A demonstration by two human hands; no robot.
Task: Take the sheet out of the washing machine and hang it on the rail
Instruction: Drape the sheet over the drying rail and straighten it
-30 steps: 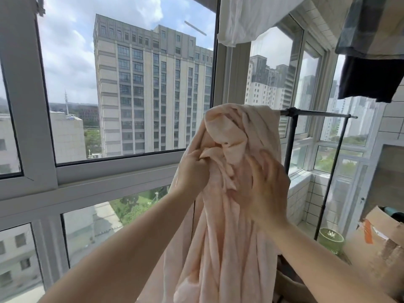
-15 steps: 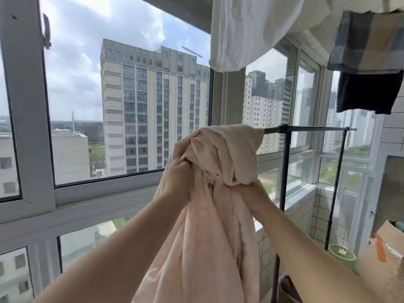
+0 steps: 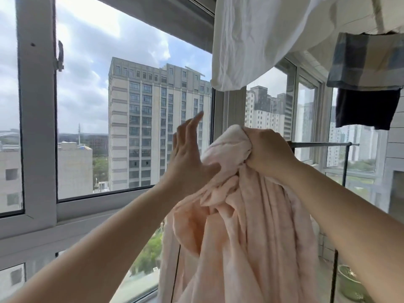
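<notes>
Sheet [image 3: 247,226] out of the washer already, bunched over the rail [image 3: 321,144] around 3 o'clock. Right hand [image 3: 265,149] clenched on the top wad, left hand [image 3: 188,158] loose, fingers spread, holding nothing. Still needs spreading out along the rail, probably.

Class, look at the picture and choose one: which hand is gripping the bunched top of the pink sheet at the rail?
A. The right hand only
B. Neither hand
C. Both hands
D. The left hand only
A. The right hand has its fingers curled round the bunched top of the pink sheet beside the rail, while the left hand is open, its fingers spread and gripping nothing.
</notes>
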